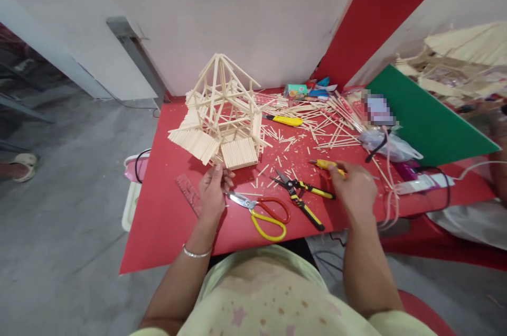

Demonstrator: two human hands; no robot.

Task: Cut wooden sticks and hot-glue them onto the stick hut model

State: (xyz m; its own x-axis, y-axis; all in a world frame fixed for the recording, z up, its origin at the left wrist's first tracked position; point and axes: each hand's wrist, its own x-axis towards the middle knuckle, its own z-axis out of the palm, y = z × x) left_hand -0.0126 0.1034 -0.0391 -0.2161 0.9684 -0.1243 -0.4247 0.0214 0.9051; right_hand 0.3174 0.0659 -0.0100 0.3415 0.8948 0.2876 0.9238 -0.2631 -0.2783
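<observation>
A pale wooden-stick model (pixel 237 154) with a pointed open frame and slatted roof panels stands on the red tabletop (pixel 158 241). My left hand (pixel 214 188) is at its lower front edge, fingers pinched together; what they hold is too small to tell. My right hand (pixel 354 188) is closed around a yellow glue gun (pixel 325 164), its dark tip pointing left toward the model. Between my hands lie scissors (pixel 253 212) with one red and one yellow handle, and black-and-yellow pliers (pixel 303 196). Beside my left wrist is a clear ruler (pixel 187 193).
Loose sticks (pixel 325 119) and cut bits litter the table's back and middle. A yellow utility knife (pixel 285 120) lies behind the model. At right are a phone (pixel 379 109), a plastic bag (pixel 390 146), a power strip (pixel 423 184) with cables, and a leaning green board (pixel 431 119).
</observation>
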